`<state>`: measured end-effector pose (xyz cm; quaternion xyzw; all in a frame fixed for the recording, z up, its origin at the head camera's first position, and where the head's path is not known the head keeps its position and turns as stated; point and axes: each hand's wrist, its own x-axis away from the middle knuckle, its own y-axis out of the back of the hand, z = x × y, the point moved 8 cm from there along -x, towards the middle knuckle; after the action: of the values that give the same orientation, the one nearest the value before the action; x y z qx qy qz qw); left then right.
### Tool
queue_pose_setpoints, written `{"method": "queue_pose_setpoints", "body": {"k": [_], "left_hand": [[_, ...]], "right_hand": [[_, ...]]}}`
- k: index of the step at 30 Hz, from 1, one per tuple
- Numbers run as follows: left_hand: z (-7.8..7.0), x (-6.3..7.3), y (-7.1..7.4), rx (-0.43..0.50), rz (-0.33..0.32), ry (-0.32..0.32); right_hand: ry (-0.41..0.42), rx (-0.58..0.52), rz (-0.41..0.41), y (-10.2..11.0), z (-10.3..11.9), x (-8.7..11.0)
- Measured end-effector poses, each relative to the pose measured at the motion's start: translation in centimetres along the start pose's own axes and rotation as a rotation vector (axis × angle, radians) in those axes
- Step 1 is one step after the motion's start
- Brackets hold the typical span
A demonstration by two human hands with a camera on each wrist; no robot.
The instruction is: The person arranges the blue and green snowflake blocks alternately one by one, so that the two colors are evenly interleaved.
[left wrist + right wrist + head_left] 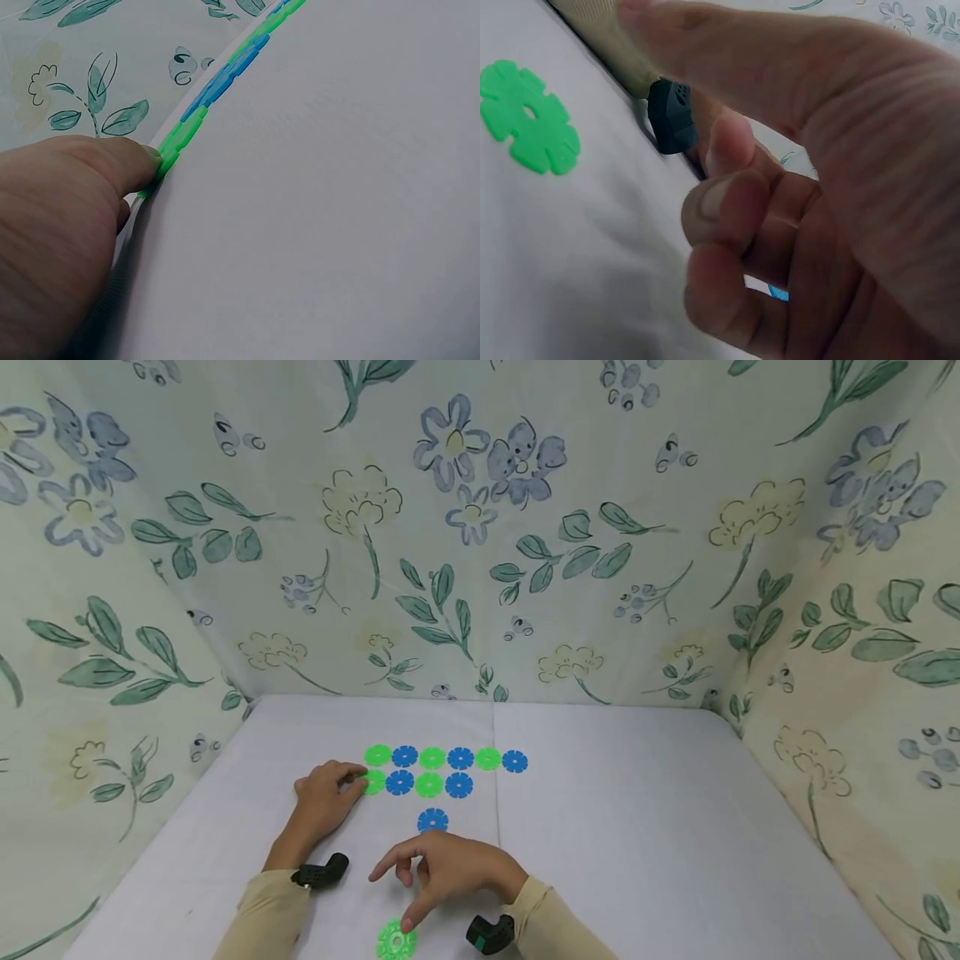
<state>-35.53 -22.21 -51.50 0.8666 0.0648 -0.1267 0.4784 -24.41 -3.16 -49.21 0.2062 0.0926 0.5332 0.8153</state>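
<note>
Notched plastic snowflake discs lie flat in two rows on the white tabletop, green and blue by turns. My left hand (327, 802) rests at the rows' left end, its fingertips touching the first green disc (374, 782) of the nearer row; the left wrist view shows a finger on this green disc's edge (176, 146). Above the table my right hand (453, 868) hovers with nothing in it, index finger stretched out and other fingers loosely bent. Beyond it lies a single blue disc (432, 820). Near the right thumb is another green disc (396, 941), apart from the hand in the right wrist view.
The farther row runs on to the right and ends in a blue disc (514, 762). A white cloth with a crease covers the table (637, 827). Floral fabric (450, 527) hangs behind and at both sides. Each wrist wears a black device (322, 871).
</note>
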Motion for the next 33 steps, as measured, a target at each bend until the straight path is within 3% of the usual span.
{"method": "queue_pose_setpoints", "body": {"k": [12, 22, 33], "left_hand": [[0.1, 0.1, -0.2, 0.005, 0.0, 0.002], [0.0, 0.1, 0.2, 0.0, -0.001, 0.009], [0.2, -0.1, 0.0, 0.0, 0.0, 0.009]], "right_hand": [[-0.061, 0.061, 0.086, -2.2, -1.8, -0.3], [-0.043, 0.281, 0.066, -2.5, -1.9, -0.7], [-0.082, 0.286, 0.06, -2.3, -1.7, -0.6]]}}
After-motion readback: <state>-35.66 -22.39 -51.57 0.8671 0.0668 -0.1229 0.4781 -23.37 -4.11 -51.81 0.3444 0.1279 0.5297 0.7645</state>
